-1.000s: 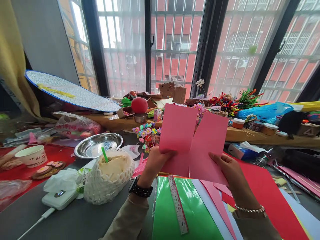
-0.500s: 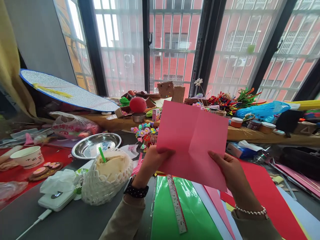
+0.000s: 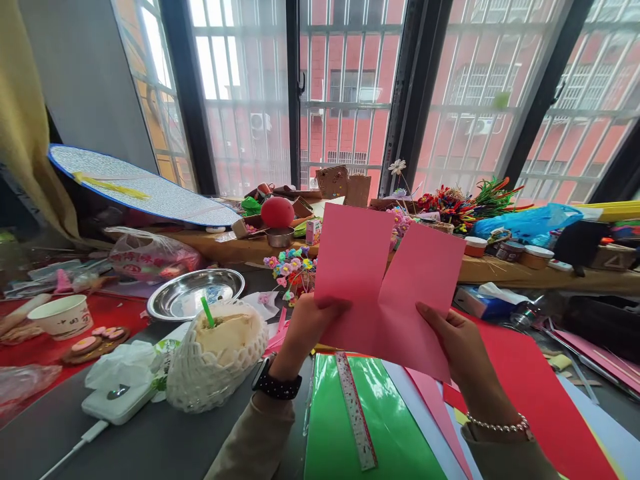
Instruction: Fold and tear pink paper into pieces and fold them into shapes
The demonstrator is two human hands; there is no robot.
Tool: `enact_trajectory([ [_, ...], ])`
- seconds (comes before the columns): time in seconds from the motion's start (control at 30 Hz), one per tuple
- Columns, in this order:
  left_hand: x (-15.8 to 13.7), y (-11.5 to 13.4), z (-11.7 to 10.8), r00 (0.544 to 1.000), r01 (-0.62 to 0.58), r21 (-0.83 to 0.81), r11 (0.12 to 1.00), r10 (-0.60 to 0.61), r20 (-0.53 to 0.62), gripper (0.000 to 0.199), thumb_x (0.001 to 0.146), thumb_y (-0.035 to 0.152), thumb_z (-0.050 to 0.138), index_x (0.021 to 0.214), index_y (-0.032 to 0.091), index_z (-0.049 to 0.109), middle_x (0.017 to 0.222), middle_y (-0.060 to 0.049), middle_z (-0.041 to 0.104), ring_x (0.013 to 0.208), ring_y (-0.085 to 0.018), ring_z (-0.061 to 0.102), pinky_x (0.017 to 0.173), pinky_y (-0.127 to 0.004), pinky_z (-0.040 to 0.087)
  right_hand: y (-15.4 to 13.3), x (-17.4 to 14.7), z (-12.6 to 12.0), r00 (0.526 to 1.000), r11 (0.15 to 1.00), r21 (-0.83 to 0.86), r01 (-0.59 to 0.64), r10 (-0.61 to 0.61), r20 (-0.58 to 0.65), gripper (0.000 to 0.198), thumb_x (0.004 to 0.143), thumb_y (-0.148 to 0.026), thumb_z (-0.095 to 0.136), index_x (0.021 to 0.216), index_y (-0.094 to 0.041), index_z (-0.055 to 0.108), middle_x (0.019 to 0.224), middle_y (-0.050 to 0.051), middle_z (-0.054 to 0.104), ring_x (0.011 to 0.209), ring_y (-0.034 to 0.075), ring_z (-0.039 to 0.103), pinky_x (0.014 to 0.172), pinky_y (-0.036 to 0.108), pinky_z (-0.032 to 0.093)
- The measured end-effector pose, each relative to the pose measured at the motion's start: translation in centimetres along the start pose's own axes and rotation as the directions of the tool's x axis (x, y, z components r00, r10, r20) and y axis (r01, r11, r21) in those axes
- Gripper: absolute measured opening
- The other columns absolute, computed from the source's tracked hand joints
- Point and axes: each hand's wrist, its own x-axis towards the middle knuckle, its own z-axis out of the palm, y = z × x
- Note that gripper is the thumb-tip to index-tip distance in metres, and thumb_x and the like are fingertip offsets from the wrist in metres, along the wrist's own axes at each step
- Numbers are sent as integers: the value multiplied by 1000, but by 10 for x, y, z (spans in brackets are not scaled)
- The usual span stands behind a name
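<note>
Both my hands hold up one sheet of pink paper [image 3: 353, 267] above the table. A slit runs down from its top edge to about the middle, and the two upper flaps stand apart. My left hand [image 3: 313, 327] grips the lower left side with the thumb in front. On the lower right side, my right hand [image 3: 457, 337] pinches the sheet, thumb in front; the fingers behind are partly hidden. Below the paper, a patterned ruler [image 3: 356, 413] lies on a green sheet in a glossy sleeve [image 3: 400, 427].
Left of my arm stand a coconut in white foam netting [image 3: 217, 360], a steel plate [image 3: 165, 310], a paper cup [image 3: 63, 317] and a white charger [image 3: 117, 400]. Red paper [image 3: 530, 393] lies to the right. Craft materials and a red ball [image 3: 277, 212] crowd the windowsill.
The pink sheet's upper halves have parted along the slit, the right flap swinging rightward and leaving a V-shaped gap. Both hands keep their grip.
</note>
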Motion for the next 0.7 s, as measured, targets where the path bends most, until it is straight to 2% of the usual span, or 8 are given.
enact_trajectory([
  [0.2, 1, 0, -2, 1000, -3, 16, 1000, 3, 13, 28, 58, 39, 60, 69, 13, 66, 63, -2, 62, 57, -14, 52, 52, -22, 39, -1, 4, -5, 993, 998, -37, 58, -53, 108, 22, 57, -27, 70, 74, -16, 63, 68, 1, 67, 56, 15, 60, 49, 22, 48],
  [0.33, 0, 1, -1, 1000, 8, 10, 1000, -8, 28, 25, 58, 35, 61, 67, 13, 67, 61, -2, 62, 57, -14, 53, 52, -22, 40, -2, 4, -8, 997, 994, -84, 69, -66, 43, 20, 55, -29, 70, 68, -15, 64, 63, 1, 67, 51, 14, 59, 44, 21, 45],
  [0.43, 0, 0, -1, 1000, 20, 11, 1000, -20, 15, 25, 57, 36, 61, 68, 13, 67, 60, -1, 62, 57, -14, 53, 51, -22, 40, -1, 4, -7, 999, 995, -81, 50, -48, 19, 19, 55, -30, 70, 66, -16, 64, 61, 1, 67, 48, 14, 58, 41, 21, 43],
  [0.57, 0, -2, 0, 1000, 3, -24, 1000, -2, 15, 26, 57, 36, 61, 68, 13, 67, 61, -1, 62, 57, -14, 53, 52, -22, 40, 0, 4, -4, 999, 999, -40, -12, 14, 34, 16, 56, -29, 70, 66, -18, 64, 60, -1, 67, 49, 14, 59, 42, 20, 44],
  [0.7, 1, -2, 0, 1000, 0, 12, 1000, 0, 25, 27, 59, 37, 60, 68, 12, 66, 62, -2, 62, 57, -14, 53, 51, -22, 40, 0, 5, -5, 997, 999, -6, -38, 39, 72, 14, 57, -28, 69, 66, -18, 64, 60, -1, 67, 49, 13, 59, 43, 20, 45],
])
